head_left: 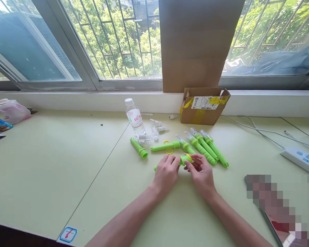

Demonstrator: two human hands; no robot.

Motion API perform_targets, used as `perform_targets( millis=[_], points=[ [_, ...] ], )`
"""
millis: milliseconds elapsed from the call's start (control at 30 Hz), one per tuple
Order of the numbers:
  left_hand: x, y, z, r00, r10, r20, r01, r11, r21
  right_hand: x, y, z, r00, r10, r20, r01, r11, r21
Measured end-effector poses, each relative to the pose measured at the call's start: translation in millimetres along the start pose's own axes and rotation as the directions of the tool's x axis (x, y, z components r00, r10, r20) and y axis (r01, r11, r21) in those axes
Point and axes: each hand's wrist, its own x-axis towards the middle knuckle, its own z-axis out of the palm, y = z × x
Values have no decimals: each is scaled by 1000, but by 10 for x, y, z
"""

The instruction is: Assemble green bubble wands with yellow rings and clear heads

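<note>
My left hand [167,170] is wrapped round a green plastic tube [183,160] lying sideways above the table. At the tube's threaded right end, the fingers of my right hand [201,171] pinch a yellow ring [189,157] that sits round it. Just beyond my hands lie a green tube [164,147] and two loose yellow rings [169,151]. Another green tube [139,148] with an open threaded end rests to the left. Several green tubes with clear tips [215,148] lie side by side to the right.
A water bottle [135,118] stands behind the tubes, with clear plastic pieces [155,133] beside it. An open cardboard box [204,106] is by the window. On the right are a power strip [301,159], cables and a dark device [269,219]. A plastic bag [11,111] lies far left.
</note>
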Motion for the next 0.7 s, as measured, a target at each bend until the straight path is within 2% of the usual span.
perform_targets(
  millis=[300, 533, 700],
  points=[
    [5, -27, 1, 999, 50, 13, -51, 996, 77, 46, -15, -24, 998, 46, 51, -49, 997, 55],
    [-18, -11, -1, 999, 22, 41, -25, 996, 80, 36, 8, -40, 998, 13, 53, -13, 1000, -1],
    [-38, 9, -4, 997, -33, 68, 32, 999, 14, 19, 25, -36, 998, -11, 57, 14, 998, -57]
  ],
)
